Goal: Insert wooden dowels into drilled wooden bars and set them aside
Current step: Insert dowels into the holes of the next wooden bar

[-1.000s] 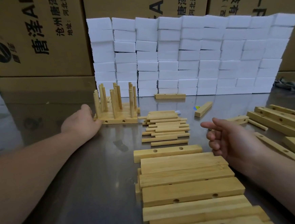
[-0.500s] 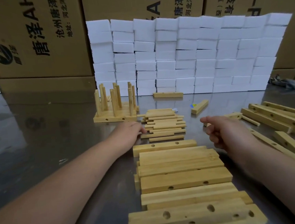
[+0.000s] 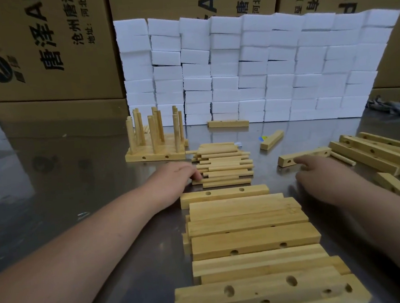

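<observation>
A: Status on the dowel job?
B: Early, by my read. One batch is done: finished bars w/ upright dowels (image 3: 155, 140) are parked upper left of centre on the steel table (image 3: 53, 186). Lots left. The row of drilled bars (image 3: 254, 242) runs from centre to the bottom edge, and the holes that show are empty. The long drilled bars (image 3: 374, 154) at the right edge are also unfilled.
A: Hands?
B: Left hand (image 3: 174, 177) is at the left end of the loose dowel pile (image 3: 224, 166), mid-frame, fingers curled onto the dowel ends. Can't tell if one's actually pinched. Right hand (image 3: 321, 180) is blurred, index finger out, tip at the left end of a short drilled bar (image 3: 304, 156) right of centre. Nothing gripped afaict.
A: So next unit = that bar + a dowel?
B: Prob.
A: Clutter?
B: Stray bar (image 3: 228, 123) lies against the white foam-block wall (image 3: 259, 70), and an angled stub (image 3: 271, 140) sits nearer. Cartons (image 3: 42, 49) are behind, grey rag (image 3: 394, 108) far right. Nothing sits between either hand and its part.
</observation>
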The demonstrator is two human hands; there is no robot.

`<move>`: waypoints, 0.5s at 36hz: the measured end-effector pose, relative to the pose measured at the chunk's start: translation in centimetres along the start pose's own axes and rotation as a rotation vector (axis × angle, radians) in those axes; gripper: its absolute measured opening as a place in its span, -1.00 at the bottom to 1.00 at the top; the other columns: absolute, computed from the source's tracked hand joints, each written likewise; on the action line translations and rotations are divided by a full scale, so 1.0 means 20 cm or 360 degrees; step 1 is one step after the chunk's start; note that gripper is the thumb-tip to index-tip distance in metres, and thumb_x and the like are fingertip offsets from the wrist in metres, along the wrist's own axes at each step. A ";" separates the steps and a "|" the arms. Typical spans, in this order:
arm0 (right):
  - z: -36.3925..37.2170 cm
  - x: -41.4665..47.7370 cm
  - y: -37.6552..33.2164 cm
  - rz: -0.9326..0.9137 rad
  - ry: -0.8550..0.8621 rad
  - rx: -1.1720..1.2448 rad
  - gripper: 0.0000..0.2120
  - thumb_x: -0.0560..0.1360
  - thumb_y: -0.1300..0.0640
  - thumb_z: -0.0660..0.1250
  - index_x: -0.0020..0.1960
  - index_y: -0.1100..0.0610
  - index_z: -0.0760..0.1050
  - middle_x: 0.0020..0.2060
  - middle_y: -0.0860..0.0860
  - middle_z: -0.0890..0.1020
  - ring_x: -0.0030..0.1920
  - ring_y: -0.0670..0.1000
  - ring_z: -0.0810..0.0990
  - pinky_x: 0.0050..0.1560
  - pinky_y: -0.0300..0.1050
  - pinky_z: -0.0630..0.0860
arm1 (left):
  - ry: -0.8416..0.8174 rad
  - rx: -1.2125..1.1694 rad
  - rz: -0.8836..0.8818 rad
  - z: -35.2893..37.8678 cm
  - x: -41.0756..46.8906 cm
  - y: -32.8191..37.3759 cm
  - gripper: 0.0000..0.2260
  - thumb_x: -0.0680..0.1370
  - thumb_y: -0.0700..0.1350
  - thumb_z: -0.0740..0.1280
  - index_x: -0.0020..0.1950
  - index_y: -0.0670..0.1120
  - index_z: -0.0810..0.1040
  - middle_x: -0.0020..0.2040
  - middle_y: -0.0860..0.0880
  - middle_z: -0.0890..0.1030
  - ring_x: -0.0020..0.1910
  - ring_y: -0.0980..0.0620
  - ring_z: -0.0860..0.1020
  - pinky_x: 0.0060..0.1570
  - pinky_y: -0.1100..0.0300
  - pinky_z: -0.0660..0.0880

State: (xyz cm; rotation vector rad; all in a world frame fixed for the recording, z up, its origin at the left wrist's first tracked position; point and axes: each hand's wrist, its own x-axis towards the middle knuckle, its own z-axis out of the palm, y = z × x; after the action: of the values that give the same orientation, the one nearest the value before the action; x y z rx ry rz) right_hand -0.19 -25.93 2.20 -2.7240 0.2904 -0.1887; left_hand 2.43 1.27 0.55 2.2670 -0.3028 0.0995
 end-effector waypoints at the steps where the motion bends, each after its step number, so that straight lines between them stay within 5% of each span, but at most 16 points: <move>1: 0.00 0.00 0.00 -0.0055 0.0053 0.0078 -0.56 0.53 0.14 0.15 0.40 -0.05 0.33 0.31 0.07 0.47 0.10 0.11 0.50 0.02 -0.03 0.45 | -0.0009 0.0003 0.0000 0.00 0.00 0.00 -0.68 0.58 -0.08 0.09 -0.16 0.04 0.63 0.01 0.15 0.55 0.11 0.10 0.45 0.10 0.15 0.34; 4: -0.02 0.01 0.01 -0.0011 0.0174 0.0140 -0.56 0.52 0.18 0.15 0.37 -0.06 0.37 0.18 0.06 0.54 -0.06 0.08 0.54 -0.17 -0.07 0.46 | -0.0041 -0.0008 -0.0015 0.00 -0.01 0.00 -0.64 0.59 -0.05 0.08 -0.21 0.06 0.64 0.08 0.12 0.54 0.14 0.09 0.44 0.13 0.15 0.31; 9: -0.01 -0.01 0.02 0.0031 -0.0018 -0.0284 -0.58 0.51 0.25 0.11 0.35 0.04 0.37 0.19 0.10 0.51 0.13 0.13 0.49 0.02 -0.06 0.44 | -0.0083 0.0031 -0.0041 0.00 -0.02 0.01 -0.64 0.59 0.01 0.08 -0.21 0.16 0.64 0.26 0.08 0.49 0.23 0.05 0.41 0.27 0.09 0.27; 13: -0.02 -0.03 0.00 -0.0052 0.0016 -0.0264 -0.55 0.54 0.24 0.12 0.41 0.02 0.31 0.31 0.08 0.45 0.25 0.13 0.43 0.12 -0.02 0.42 | -0.0106 0.0063 -0.0056 0.00 -0.01 0.01 -0.70 0.58 0.00 0.13 -0.17 0.14 0.64 0.17 0.09 0.55 0.14 0.09 0.45 0.21 0.12 0.33; 18: -0.01 -0.04 -0.03 -0.0430 0.0250 -0.0001 -0.83 0.57 0.12 0.17 0.07 0.05 0.52 -0.22 -0.02 0.55 -0.24 0.01 0.48 -0.33 -0.11 0.34 | -0.0025 0.0028 -0.0061 0.01 -0.01 0.02 -0.75 0.54 -0.03 0.23 -0.24 0.13 0.65 -0.08 0.20 0.59 -0.03 0.19 0.48 -0.09 0.24 0.37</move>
State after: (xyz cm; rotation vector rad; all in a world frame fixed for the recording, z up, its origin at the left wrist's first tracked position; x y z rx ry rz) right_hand -0.86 -25.38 2.52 -2.7444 -0.0364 -0.4789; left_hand 2.20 0.96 0.67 2.2908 -0.2674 0.0644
